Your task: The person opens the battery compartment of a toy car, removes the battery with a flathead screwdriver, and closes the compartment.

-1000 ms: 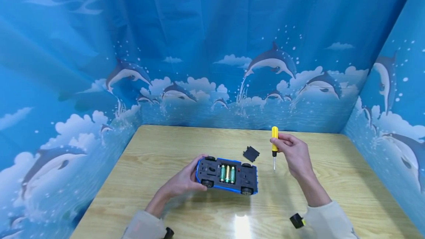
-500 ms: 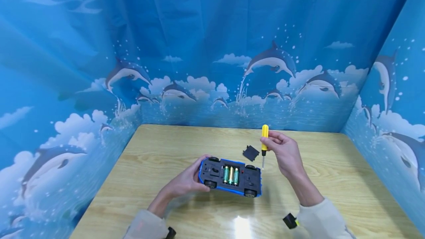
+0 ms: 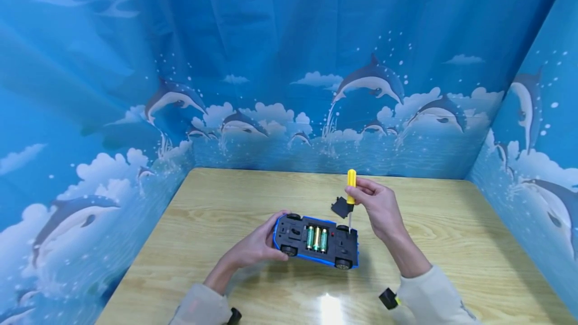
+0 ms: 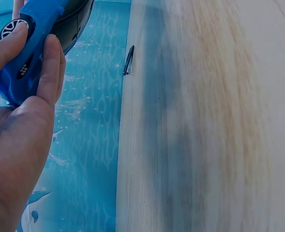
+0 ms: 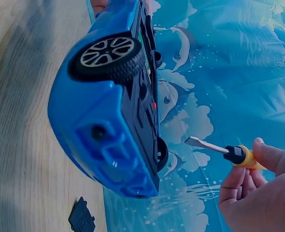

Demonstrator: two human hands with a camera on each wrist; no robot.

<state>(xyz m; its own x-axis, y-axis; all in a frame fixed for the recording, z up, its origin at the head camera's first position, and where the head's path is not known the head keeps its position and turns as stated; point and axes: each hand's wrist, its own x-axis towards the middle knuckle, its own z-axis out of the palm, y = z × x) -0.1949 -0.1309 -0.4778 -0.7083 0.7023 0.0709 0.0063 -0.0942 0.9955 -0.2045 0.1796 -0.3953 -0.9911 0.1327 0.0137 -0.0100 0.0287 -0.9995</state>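
While our left hand (image 3: pixel 255 246) grips the car (image 3: pixel 340 246), cut off in the left wrist view, our right hand (image 3: pixel 380 208) pinches and partly hides the screwdriver (image 3: pixel 351 192).

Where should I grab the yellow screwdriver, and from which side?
Probably best by its thick yellow handle, coming from the right, as the right hand does. The handle is on top, and the thin metal blade points down toward the toy car, so you'd stay clear of the tip.
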